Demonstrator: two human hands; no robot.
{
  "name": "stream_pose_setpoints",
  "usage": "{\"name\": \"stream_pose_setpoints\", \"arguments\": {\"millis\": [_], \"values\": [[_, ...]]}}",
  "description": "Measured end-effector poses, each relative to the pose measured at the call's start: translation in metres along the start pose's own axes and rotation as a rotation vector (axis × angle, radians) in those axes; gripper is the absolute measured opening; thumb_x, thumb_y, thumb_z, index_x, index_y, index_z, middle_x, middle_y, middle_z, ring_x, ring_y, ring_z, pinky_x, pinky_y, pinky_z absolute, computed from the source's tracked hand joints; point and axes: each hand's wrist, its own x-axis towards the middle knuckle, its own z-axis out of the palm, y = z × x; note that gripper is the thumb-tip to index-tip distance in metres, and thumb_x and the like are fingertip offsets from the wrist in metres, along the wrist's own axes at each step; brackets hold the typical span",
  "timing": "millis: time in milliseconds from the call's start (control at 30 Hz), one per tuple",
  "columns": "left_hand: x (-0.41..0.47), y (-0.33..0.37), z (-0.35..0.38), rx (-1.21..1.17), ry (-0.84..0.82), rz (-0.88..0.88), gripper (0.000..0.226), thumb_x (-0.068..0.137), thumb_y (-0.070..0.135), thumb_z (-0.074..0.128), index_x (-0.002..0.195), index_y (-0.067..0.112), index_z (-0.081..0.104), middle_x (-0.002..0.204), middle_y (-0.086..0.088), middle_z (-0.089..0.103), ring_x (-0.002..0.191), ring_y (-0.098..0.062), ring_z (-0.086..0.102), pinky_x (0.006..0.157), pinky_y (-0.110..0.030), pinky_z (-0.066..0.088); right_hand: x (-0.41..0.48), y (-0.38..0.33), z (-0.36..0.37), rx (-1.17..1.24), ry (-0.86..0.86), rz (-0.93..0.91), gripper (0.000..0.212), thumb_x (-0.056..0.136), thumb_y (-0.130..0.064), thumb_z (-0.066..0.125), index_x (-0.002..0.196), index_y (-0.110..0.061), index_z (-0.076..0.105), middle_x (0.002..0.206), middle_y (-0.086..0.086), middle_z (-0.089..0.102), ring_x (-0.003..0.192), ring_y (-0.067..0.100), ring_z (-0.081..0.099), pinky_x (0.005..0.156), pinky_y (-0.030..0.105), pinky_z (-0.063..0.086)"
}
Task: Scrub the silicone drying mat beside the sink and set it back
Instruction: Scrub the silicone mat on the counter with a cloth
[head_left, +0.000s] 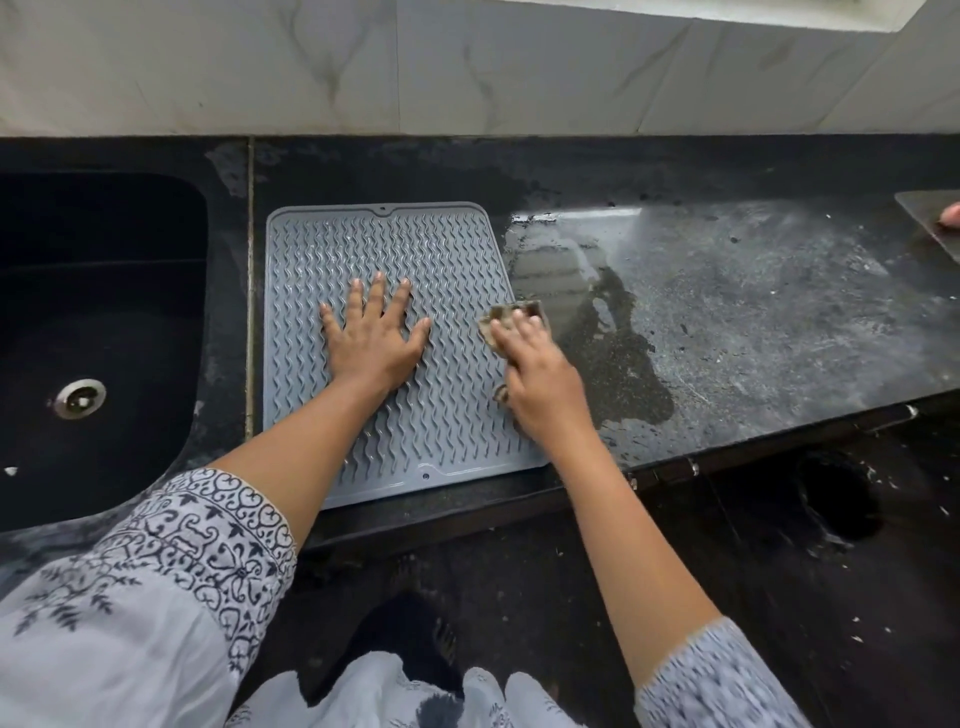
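A grey silicone drying mat (431, 249) with wavy ridges lies flat on the black counter, just right of the sink (98, 322). My left hand (376, 338) presses flat on the mat's middle with fingers spread. My right hand (540, 379) grips a worn greenish scrub pad (506, 314) at the mat's right edge, partly over the wet counter. Most of the pad is hidden under my fingers.
A puddle of water (587, 291) spreads on the counter (753, 312) right of the mat. At the far right edge another person's fingertip (951, 214) rests on a flat grey sheet (930, 223). The marble-tiled wall (467, 67) runs behind; the counter's front edge (727, 452) drops to a dark floor.
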Motion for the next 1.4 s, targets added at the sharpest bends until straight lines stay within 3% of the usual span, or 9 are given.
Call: {"name": "stream_pose_setpoints", "arguments": {"millis": [133,300,400,533,700,967,1133,1300,1400], "values": [[0.001,0.0,0.002,0.0,0.005,-0.001,0.065,0.093,0.065,0.016,0.15,0.037,0.002,0.16,0.002,-0.002,0.147,-0.022,-0.005,0.112,-0.057,-0.005,-0.002,0.001,0.038,-0.286,-0.073,-0.012,0.051,0.098,-0.016,0.036,0.146,-0.026,0.025,0.157,0.002,0.017,0.144,0.023,0.01,0.113,0.042,0.016],[0.001,-0.001,0.002,-0.008,0.002,0.002,0.066,0.093,0.066,0.015,0.15,0.037,0.002,0.16,0.003,-0.003,0.147,-0.022,-0.005,0.114,-0.058,-0.003,-0.08,-0.005,0.016,-0.35,-0.151,-0.018,0.057,0.075,-0.017,0.072,0.129,-0.019,0.054,0.137,0.008,0.052,0.125,0.029,0.049,0.08,0.046,0.05],[0.001,-0.001,0.002,-0.019,0.012,0.003,0.066,0.092,0.066,0.016,0.15,0.037,0.003,0.16,0.003,-0.001,0.147,-0.022,-0.004,0.114,-0.058,-0.003,-0.127,0.0,0.007,-0.277,-0.245,-0.066,0.069,0.058,-0.022,0.085,0.123,-0.018,0.061,0.129,0.005,0.059,0.117,0.023,0.057,0.082,0.039,0.056],[0.0,-0.001,0.001,-0.025,0.012,0.005,0.066,0.093,0.065,0.017,0.151,0.037,0.004,0.16,0.002,-0.001,0.147,-0.022,-0.004,0.114,-0.058,-0.004,-0.113,0.001,-0.022,0.042,-0.203,0.051,0.038,0.088,-0.007,0.056,0.122,-0.024,0.06,0.108,-0.011,0.064,0.077,0.006,0.066,0.069,0.031,0.058],[-0.002,0.0,-0.001,-0.027,0.006,0.003,0.065,0.093,0.064,0.018,0.151,0.036,0.004,0.16,0.003,-0.001,0.147,-0.022,-0.004,0.114,-0.058,-0.004,-0.046,-0.003,-0.002,-0.099,-0.017,0.019,0.049,0.094,-0.013,0.043,0.141,-0.026,0.037,0.152,-0.004,0.031,0.139,0.018,0.027,0.111,0.036,0.03],[-0.002,0.0,-0.003,-0.053,-0.006,0.012,0.064,0.094,0.063,0.019,0.151,0.037,0.004,0.161,0.002,-0.001,0.147,-0.022,-0.006,0.114,-0.058,-0.006,-0.089,-0.013,-0.01,-0.254,-0.243,0.036,0.056,0.094,-0.02,0.047,0.146,-0.022,0.025,0.155,0.002,0.023,0.141,0.014,0.023,0.112,0.027,0.022],[0.008,-0.008,-0.012,-0.096,-0.069,0.028,0.065,0.093,0.064,0.026,0.151,0.039,0.008,0.161,0.004,-0.002,0.147,-0.021,-0.005,0.113,-0.055,-0.005,-0.04,-0.038,-0.059,0.259,-0.249,0.323,0.032,0.094,-0.014,0.047,0.116,-0.031,0.061,0.079,-0.007,0.067,0.057,-0.012,0.059,0.046,0.005,0.04],[0.031,-0.017,-0.03,-0.132,0.096,0.068,0.048,0.092,0.049,0.042,0.135,0.028,0.048,0.14,0.0,0.044,0.13,-0.019,0.036,0.103,-0.047,0.024,0.084,-0.055,-0.036,0.19,0.067,0.148,0.037,0.092,-0.02,0.046,0.126,-0.03,0.056,0.107,0.007,0.069,0.087,0.021,0.062,0.077,0.032,0.047],[0.07,-0.031,-0.035,-0.093,0.11,0.034,0.047,0.092,0.045,0.044,0.134,0.025,0.048,0.142,-0.003,0.042,0.133,-0.022,0.032,0.106,-0.049,0.019,0.176,-0.068,0.001,0.137,0.069,0.076,0.044,0.089,-0.015,0.044,0.131,-0.026,0.052,0.118,0.012,0.064,0.104,0.03,0.058,0.083,0.036,0.044]]}}
